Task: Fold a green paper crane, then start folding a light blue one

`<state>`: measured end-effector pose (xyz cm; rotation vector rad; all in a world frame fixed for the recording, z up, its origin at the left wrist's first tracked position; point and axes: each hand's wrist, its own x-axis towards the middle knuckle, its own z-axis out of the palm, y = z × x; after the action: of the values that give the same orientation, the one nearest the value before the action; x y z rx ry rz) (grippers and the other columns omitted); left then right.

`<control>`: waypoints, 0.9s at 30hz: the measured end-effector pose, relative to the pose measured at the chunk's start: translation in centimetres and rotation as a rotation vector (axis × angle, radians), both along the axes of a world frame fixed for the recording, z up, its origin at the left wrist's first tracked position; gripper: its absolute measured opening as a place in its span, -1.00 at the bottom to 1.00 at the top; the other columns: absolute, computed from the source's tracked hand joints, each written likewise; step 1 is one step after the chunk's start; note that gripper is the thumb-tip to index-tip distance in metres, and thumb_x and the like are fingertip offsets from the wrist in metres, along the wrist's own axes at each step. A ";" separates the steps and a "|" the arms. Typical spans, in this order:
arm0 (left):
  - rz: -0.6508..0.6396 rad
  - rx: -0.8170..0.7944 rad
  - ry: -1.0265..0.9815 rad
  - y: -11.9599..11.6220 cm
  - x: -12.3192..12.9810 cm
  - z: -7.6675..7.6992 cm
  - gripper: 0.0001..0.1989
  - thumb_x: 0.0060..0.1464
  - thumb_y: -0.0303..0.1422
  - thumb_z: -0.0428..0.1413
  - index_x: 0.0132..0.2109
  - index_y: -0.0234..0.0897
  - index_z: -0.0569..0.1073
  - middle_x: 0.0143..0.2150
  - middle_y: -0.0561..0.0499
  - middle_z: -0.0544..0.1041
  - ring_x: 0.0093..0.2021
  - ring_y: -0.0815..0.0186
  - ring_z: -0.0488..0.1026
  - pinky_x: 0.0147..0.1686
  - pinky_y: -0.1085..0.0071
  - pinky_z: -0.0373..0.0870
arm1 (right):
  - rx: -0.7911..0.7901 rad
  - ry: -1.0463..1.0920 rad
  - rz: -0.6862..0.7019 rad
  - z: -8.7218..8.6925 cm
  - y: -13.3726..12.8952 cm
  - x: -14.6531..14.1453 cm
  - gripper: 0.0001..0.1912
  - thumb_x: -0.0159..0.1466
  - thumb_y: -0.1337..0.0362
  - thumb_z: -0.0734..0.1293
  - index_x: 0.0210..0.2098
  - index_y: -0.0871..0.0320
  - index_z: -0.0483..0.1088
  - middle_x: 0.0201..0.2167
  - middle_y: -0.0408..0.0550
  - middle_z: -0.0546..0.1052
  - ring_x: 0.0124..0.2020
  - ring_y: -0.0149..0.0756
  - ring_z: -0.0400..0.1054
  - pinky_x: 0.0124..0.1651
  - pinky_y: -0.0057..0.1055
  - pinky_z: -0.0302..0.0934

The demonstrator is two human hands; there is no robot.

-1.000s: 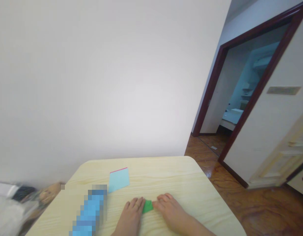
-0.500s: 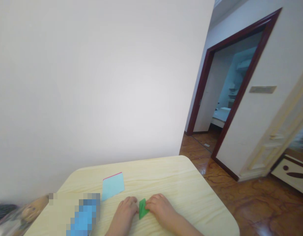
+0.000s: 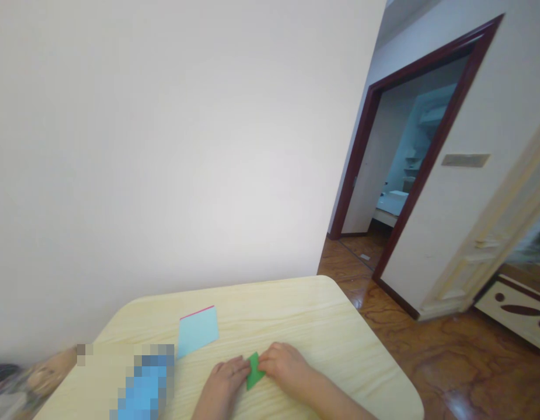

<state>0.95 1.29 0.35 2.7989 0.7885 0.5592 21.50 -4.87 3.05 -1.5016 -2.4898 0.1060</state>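
Note:
A small piece of folded green paper (image 3: pixel 254 374) lies on the light wood table (image 3: pixel 340 373) near its front, its top coming to a point. My left hand (image 3: pixel 226 379) rests on the table to its left, with bent fingertips pressed on the paper's left edge. From the other side, my right hand (image 3: pixel 284 368) holds the right edge between closed fingers; the thumb is mostly hidden. Farther back and to the left lies a pale blue pad or stack of paper squares (image 3: pixel 198 331) with a pink strip along its far edge, touched by neither hand.
A blurred-out blue object (image 3: pixel 142 385) is at the table's left front. A white wall (image 3: pixel 186 175) rises behind the table. To the right are a wood-patterned floor (image 3: pixel 383 315) and a dark red door frame (image 3: pixel 436 151).
My left hand's fingers have moved right onto the paper's left edge, where a small gap showed before. The right hand stays on the paper. The view has shifted slightly.

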 end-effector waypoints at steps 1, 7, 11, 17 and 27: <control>0.007 -0.015 0.001 0.0 0.1 0.2 -0.72 0.04 -0.42 0.07 -0.11 0.01 0.48 -0.07 0.10 0.55 -0.06 0.19 0.46 -0.14 0.29 0.43 | 0.003 -0.012 0.005 0.2 0.0 0.1 -0.81 0.29 0.29 0.19 -0.17 0.03 0.40 -0.21 -0.17 0.51 -0.19 -0.35 0.30 -0.13 -0.47 0.13; 0.006 -0.083 -0.049 -0.4 0.5 1.6 -0.75 0.06 -0.37 0.07 -0.13 0.05 0.49 -0.09 0.12 0.56 -0.09 0.24 0.48 -0.12 0.33 0.41 | 0.040 -0.064 0.045 1.2 0.4 0.3 -0.84 0.28 0.24 0.21 -0.18 -0.02 0.40 -0.22 -0.24 0.51 -0.20 -0.36 0.29 -0.16 -0.47 0.11; 0.029 -0.121 0.013 -0.4 0.2 1.8 -0.72 0.08 -0.31 0.05 -0.06 0.13 0.43 0.01 0.15 0.48 0.02 0.17 0.39 -0.07 0.23 0.36 | 0.028 -0.068 0.072 1.1 1.1 0.3 -0.84 0.28 0.20 0.21 -0.26 -0.03 0.43 -0.24 -0.27 0.52 -0.23 -0.38 0.31 -0.19 -0.48 0.11; 0.030 -0.143 0.003 -0.7 -0.3 1.4 -0.73 0.11 -0.25 0.01 -0.03 0.10 0.40 0.06 0.13 0.45 0.08 0.17 0.33 -0.03 0.19 0.31 | 0.046 -0.080 0.077 1.7 1.1 0.6 -0.82 0.30 0.23 0.18 -0.20 0.01 0.40 -0.22 -0.24 0.51 -0.21 -0.37 0.31 -0.19 -0.48 0.10; 0.050 -0.178 -0.080 -0.6 -0.3 1.3 -0.81 0.10 -0.30 0.03 -0.17 0.00 0.50 -0.04 0.10 0.53 0.04 0.17 0.38 -0.07 0.19 0.34 | 0.112 -0.266 0.204 3.3 1.8 1.2 -0.87 0.28 0.23 0.21 -0.27 0.10 0.36 -0.34 -0.18 0.50 -0.27 -0.36 0.29 -0.28 -0.46 0.07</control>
<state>0.70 0.65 1.69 2.5851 0.8495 0.5753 22.72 -3.11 6.40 -1.2871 -2.7996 -0.2097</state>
